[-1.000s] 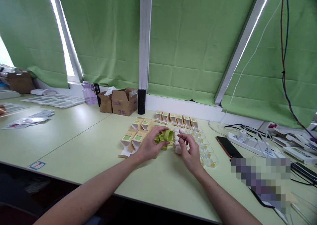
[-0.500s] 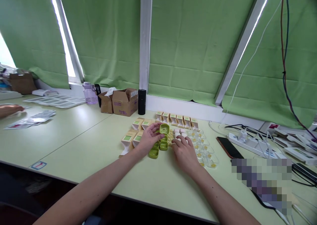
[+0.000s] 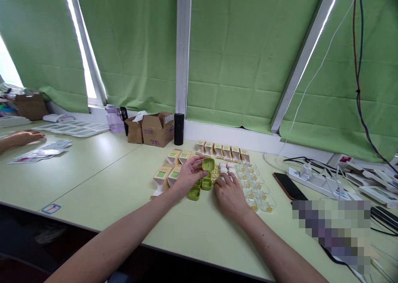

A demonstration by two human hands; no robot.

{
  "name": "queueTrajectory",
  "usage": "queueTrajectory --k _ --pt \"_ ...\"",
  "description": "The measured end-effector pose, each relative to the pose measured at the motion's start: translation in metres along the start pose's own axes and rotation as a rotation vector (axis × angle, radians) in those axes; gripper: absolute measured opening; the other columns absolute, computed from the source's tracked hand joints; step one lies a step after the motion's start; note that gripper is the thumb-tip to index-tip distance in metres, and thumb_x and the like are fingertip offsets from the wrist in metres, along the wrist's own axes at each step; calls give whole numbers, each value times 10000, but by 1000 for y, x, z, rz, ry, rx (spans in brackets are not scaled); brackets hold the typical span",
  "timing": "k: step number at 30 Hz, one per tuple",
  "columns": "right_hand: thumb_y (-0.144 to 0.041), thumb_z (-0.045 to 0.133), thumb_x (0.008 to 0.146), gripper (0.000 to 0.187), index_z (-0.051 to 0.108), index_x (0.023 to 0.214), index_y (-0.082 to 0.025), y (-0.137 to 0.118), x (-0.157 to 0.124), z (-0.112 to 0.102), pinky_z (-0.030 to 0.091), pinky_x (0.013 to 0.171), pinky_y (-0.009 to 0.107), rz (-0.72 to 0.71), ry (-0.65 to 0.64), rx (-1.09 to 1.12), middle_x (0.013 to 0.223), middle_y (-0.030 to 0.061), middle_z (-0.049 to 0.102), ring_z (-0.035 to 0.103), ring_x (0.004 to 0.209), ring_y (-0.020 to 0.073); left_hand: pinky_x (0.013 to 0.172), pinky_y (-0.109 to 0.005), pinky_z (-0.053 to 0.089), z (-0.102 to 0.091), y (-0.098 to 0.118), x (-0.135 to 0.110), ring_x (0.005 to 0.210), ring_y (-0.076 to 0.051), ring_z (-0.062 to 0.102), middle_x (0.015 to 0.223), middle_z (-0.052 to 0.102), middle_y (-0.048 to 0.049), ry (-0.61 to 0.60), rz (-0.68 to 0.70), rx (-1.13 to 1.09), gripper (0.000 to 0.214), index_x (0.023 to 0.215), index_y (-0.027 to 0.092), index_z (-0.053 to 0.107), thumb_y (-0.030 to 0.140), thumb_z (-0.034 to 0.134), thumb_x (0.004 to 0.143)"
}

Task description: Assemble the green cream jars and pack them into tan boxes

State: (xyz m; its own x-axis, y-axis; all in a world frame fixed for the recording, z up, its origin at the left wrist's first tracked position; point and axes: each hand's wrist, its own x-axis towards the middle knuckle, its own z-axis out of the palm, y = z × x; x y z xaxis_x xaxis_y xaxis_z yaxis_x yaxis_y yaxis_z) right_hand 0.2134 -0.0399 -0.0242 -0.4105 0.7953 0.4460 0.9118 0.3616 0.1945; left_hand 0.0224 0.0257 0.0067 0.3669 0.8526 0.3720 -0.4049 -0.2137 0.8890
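My left hand [image 3: 190,176] grips a small green square box [image 3: 208,164] by its side, tilted so its hollow faces me. More green boxes [image 3: 194,193] sit on the table just below it. My right hand [image 3: 229,191] is low over the table with fingers curled down and close together; what they hold, if anything, is hidden. Beyond its fingertips are pale pink and white blocks [image 3: 223,170], with small yellow pieces [image 3: 214,173] to their left. Clear plastic pieces with yellow centres [image 3: 251,196] stand in rows right of this hand.
Folded card boxes [image 3: 161,175] stand left of and behind the hands. Farther back are cartons [image 3: 158,130], a black cylinder [image 3: 178,129] and a purple bottle [image 3: 115,118]. A phone [image 3: 290,186] and power strip [image 3: 311,181] lie right. Another person's hand [image 3: 25,138] rests far left.
The fingers of my right hand have drawn closer together and dipped beside the pale blocks. My left hand keeps the green box. The other person's hand has moved slightly right.
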Motion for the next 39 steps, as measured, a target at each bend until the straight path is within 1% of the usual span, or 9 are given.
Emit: queueTrajectory --k 6,12,15,18,24,28,32,35,39 --pt "-12 612 890 277 781 970 -217 6 -2 -5 328 1110 517 44 98 71 1074 129 806 608 1192 335 951 -404 612 2 2 0 1141 -277 741 1266 768 -149 44 19 20 662 1249 174 666 278 981 676" --pt "-81 587 953 196 718 952 -227 12 -5 -7 363 997 458 137 393 380 1019 52 824 694 935 238 1008 -431 605 2 4 0 1192 -291 729 1251 775 -149 69 41 80 651 1253 162 660 271 967 689" --pt "-98 590 939 172 687 883 -228 11 -5 -8 410 925 419 165 466 528 919 35 805 696 855 221 1009 -438 607 2 3 0 1193 -296 729 1233 780 -150 79 51 108 639 1253 158 661 265 955 696" --pt "-162 619 932 113 693 899 -240 8 -5 -12 459 866 400 267 490 684 857 24 773 683 830 232 992 -439 613 1 1 0 1183 -292 732 1264 769 -153 71 51 144 617 1271 168 659 261 929 725" --pt "-327 615 988 194 766 1085 -254 5 -5 -19 534 853 375 355 477 1107 1052 69 771 685 956 240 1006 -435 602 -3 -7 1 1219 -294 719 1316 747 -146 58 89 273 586 1275 188 691 240 903 732" --pt "-498 725 925 296 793 1034 -232 7 -1 -17 526 710 335 482 444 1341 904 62 754 655 794 216 1042 -459 587 -3 -9 0 1255 -308 704 1270 761 -140 30 100 350 566 1284 191 695 246 888 755" --pt "-659 823 801 466 761 833 -198 10 2 -18 451 579 286 603 417 1550 654 6 637 545 597 155 1069 -481 575 -2 -8 -1 1253 -304 701 1294 753 -140 16 100 409 555 1292 193 697 238 873 767" --pt "-682 855 762 510 717 752 -192 12 3 -19 384 521 260 656 404 1642 575 -25 568 463 528 119 1079 -492 569 -1 -7 -2 1247 -304 700 1303 748 -135 13 98 464 542 1280 201 715 241 878 764" --pt "-675 905 702 537 692 722 -183 13 3 -19 358 478 237 710 404 1742 567 -34 562 444 495 95 1081 -495 568 1 -5 -4 1240 -314 705 1308 747 -127 5 97 488 540 1267 209 731 241 891 752"
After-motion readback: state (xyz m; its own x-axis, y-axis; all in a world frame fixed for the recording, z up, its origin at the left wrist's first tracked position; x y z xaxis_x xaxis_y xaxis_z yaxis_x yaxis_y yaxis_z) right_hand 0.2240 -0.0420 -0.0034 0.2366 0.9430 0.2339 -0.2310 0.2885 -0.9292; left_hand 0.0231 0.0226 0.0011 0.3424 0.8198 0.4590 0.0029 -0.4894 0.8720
